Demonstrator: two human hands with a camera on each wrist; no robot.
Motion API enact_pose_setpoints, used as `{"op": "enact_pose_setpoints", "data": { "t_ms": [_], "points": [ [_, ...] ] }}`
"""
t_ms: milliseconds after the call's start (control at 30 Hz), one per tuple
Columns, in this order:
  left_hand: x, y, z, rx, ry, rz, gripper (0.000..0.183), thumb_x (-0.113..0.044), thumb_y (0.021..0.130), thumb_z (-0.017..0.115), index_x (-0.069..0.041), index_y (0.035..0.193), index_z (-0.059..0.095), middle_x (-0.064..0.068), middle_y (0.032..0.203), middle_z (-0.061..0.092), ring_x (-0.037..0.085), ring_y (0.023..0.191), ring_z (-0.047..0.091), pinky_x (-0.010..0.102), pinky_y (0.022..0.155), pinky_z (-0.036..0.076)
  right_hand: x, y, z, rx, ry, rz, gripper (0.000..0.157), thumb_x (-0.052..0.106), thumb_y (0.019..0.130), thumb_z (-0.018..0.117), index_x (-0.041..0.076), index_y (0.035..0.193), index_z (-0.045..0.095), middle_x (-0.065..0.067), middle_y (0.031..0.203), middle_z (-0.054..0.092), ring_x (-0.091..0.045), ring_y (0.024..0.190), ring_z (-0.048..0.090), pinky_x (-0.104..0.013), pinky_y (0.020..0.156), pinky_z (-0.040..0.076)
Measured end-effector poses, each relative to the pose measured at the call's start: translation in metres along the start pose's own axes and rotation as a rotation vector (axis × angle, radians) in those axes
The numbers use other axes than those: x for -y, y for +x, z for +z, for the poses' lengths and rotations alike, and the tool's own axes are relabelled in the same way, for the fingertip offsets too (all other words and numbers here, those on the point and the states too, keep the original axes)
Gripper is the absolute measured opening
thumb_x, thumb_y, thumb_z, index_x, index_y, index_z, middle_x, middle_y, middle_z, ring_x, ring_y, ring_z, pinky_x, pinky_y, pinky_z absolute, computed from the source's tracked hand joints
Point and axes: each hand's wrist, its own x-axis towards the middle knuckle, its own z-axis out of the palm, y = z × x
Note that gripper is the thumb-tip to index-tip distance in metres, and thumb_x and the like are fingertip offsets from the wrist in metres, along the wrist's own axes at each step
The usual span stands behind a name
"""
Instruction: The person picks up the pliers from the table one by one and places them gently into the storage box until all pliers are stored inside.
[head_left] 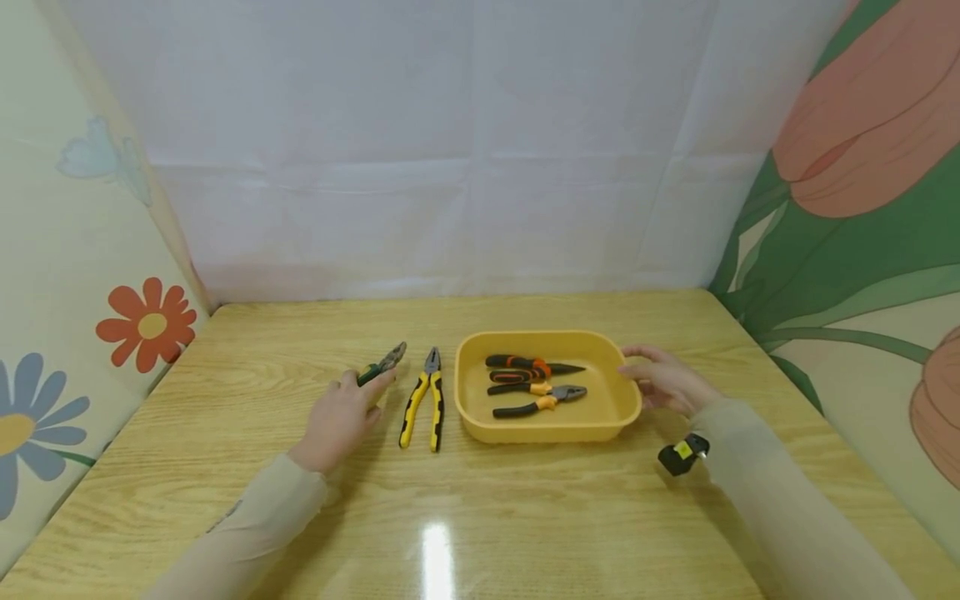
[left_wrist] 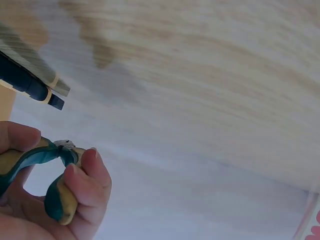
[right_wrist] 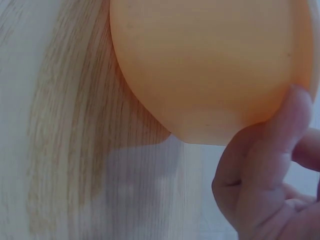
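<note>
My left hand (head_left: 341, 423) grips pliers with green and tan handles (left_wrist: 35, 159), fingers curled round the handles. Their grey jaws point away from me, to the upper right in the head view. Just right of that hand lie yellow-and-black pliers (head_left: 423, 400), handles slightly spread. A yellow plastic basin (head_left: 540, 434) stands beside them. Inside it are needle-nose pliers with black-and-orange handles (head_left: 517, 362) and a second pair with black-and-orange handles (head_left: 536, 402). My right hand (head_left: 667, 382) holds the basin's right end, with the thumb (right_wrist: 280, 135) against the outer wall.
The wooden table (head_left: 525, 517) runs back to a white cloth (head_left: 450, 208). Flower-printed panels (head_left: 75, 333) flank it on both sides. A small black device (head_left: 681, 454) is at my right wrist.
</note>
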Motion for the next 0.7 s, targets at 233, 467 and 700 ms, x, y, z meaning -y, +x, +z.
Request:
{"op": "enact_pose_setpoints", "data": {
  "t_ms": [233,467,700],
  "points": [
    [0.002,-0.003,-0.005,-0.041,-0.018,0.039,0.053,-0.004,0.082,0.073,-0.013,0.133,0.061,0.031,0.097,0.056,0.034,0.062,0.053,0.039,0.043,0.045,0.001,0.0,0.001,-0.005,-0.005,0.006,0.055,0.011,0.1,0.052,-0.001,0.146,0.025,-0.008,0.102,0.056,-0.014,0.077,0.062,-0.03,0.064,0.055],
    [0.0,-0.006,-0.006,-0.101,0.028,0.143,0.053,-0.002,0.081,0.072,-0.013,0.131,0.062,0.032,0.1,0.058,0.025,0.054,0.044,0.029,0.039,0.035,0.002,-0.002,0.001,-0.007,-0.007,0.005,0.055,0.011,0.1,0.053,-0.001,0.146,0.026,-0.006,0.1,0.056,-0.013,0.075,0.062,-0.029,0.061,0.054],
    [-0.01,-0.007,-0.011,-0.149,0.023,0.215,0.054,0.0,0.079,0.071,-0.014,0.131,0.063,0.029,0.099,0.059,0.021,0.052,0.038,0.027,0.04,0.033,0.001,-0.001,0.002,-0.009,-0.01,0.001,0.054,0.011,0.1,0.052,-0.002,0.145,0.026,-0.008,0.103,0.054,-0.013,0.078,0.061,-0.03,0.064,0.054]
  ]
}}
